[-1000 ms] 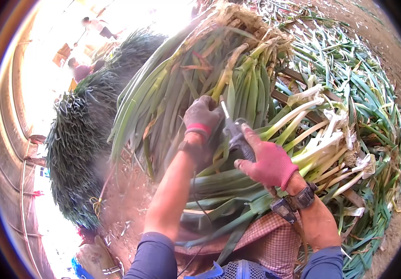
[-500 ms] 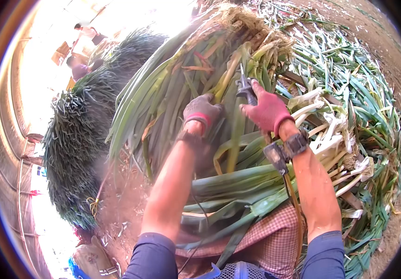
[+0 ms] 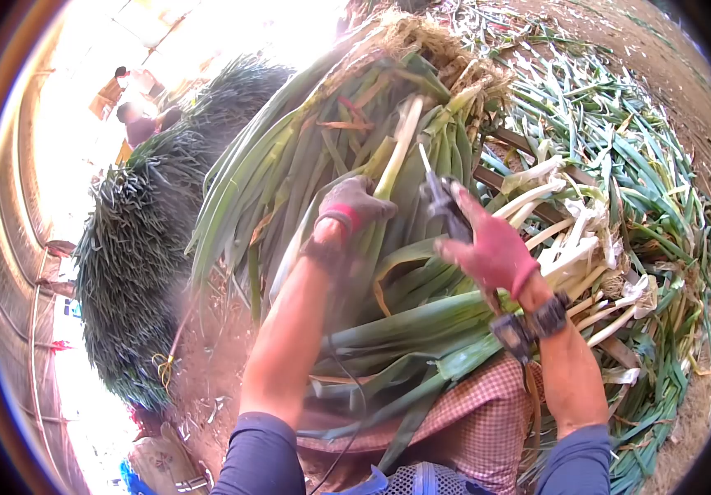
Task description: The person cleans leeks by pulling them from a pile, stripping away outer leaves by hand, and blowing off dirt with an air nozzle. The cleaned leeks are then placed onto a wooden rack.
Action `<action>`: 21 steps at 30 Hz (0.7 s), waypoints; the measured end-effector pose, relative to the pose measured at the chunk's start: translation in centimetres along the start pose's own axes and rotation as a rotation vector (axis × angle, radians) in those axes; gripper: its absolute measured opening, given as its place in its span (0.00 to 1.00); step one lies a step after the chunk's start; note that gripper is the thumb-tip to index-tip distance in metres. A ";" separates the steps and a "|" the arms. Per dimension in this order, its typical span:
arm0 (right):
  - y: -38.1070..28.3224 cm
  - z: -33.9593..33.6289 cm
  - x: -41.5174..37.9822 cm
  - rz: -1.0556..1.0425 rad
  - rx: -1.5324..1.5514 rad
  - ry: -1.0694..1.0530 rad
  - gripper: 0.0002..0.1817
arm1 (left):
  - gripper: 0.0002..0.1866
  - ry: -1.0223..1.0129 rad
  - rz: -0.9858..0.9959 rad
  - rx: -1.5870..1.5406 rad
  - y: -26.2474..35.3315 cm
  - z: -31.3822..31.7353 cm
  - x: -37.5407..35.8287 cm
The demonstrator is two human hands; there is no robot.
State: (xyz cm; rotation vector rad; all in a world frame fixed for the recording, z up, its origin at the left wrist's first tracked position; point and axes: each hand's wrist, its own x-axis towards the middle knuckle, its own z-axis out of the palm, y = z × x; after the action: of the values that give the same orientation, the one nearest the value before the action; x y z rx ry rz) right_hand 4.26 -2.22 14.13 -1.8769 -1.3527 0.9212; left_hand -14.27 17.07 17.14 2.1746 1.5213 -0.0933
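My left hand (image 3: 351,204), in a gray and pink glove, is closed around a long green onion (image 3: 399,150) whose pale stem slants up and away. In my right hand (image 3: 494,252), also gloved, is an air blow gun (image 3: 446,205); its thin metal nozzle points up toward the stem without touching it. A hose runs down from the gun beside my wrist. Just beyond my hands lies a heap of unpeeled green onions (image 3: 289,173), roots at the top. Green onions with bare white ends (image 3: 566,260) lie across my lap, below my right hand.
Stripped leaves (image 3: 619,140) cover the ground on the right. A tall stack of green onions (image 3: 137,256) stands at left, with people (image 3: 139,124) behind it. A canvas-like bag (image 3: 162,466) sits at lower left. A thin cable (image 3: 360,388) hangs by my left forearm.
My left hand has shifted slightly, and the onion's pale stem now stands out above it. My right hand has moved a little right and down with the blow gun, away from the left hand.
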 end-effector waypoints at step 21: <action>9.5 -4.7 -8.5 0.334 -0.199 0.260 0.56 | 0.23 -0.394 0.383 0.105 8.5 8.0 -8.7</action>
State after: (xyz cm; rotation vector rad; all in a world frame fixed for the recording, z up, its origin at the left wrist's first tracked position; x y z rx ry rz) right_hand 11.08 -13.32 10.38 -2.3330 -1.0237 0.6841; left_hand -8.25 3.89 15.83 2.3169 0.8886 -0.4515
